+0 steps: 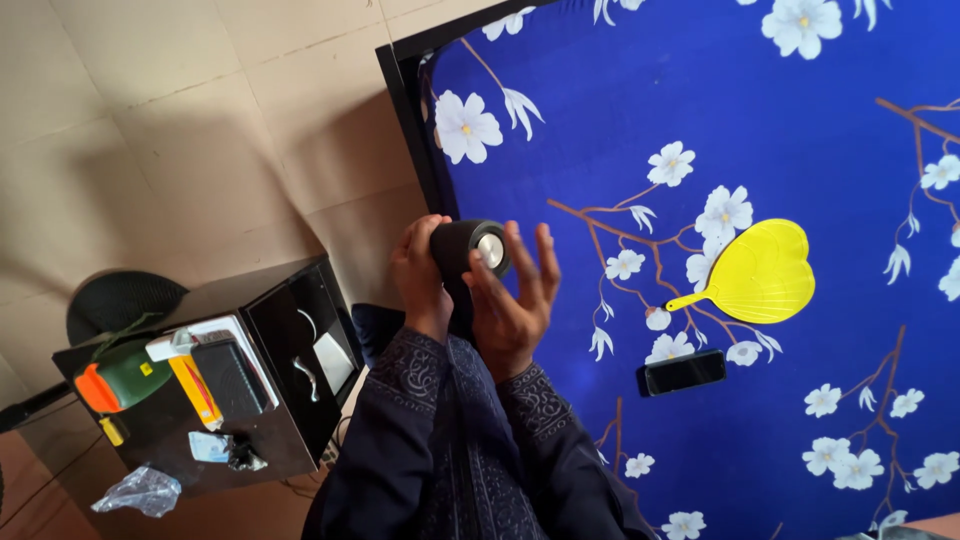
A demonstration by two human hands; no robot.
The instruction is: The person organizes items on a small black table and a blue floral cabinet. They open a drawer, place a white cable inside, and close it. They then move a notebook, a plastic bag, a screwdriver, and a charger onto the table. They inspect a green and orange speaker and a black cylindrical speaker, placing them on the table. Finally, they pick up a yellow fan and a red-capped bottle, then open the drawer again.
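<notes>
While the left hand (418, 268) grips the short black cylindrical speaker (470, 248) from nine o'clock, its long axis pointing toward three, the right hand (513, 298) hovers open-fingered at its silver end, above the blue floral bedsheet (800, 420).

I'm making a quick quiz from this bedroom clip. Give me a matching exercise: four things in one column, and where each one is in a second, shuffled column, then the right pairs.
Things:
1. black cylindrical speaker
2. yellow hand fan
3. black phone
4. green and orange torch

Places:
A. flat on the blue floral bedsheet, just below the fan
B. on the dark bedside cabinet
C. between the left hand and right hand
D. on the bedsheet among the white blossoms, handle pointing left

Pairs: 1-C, 2-D, 3-A, 4-B
</notes>
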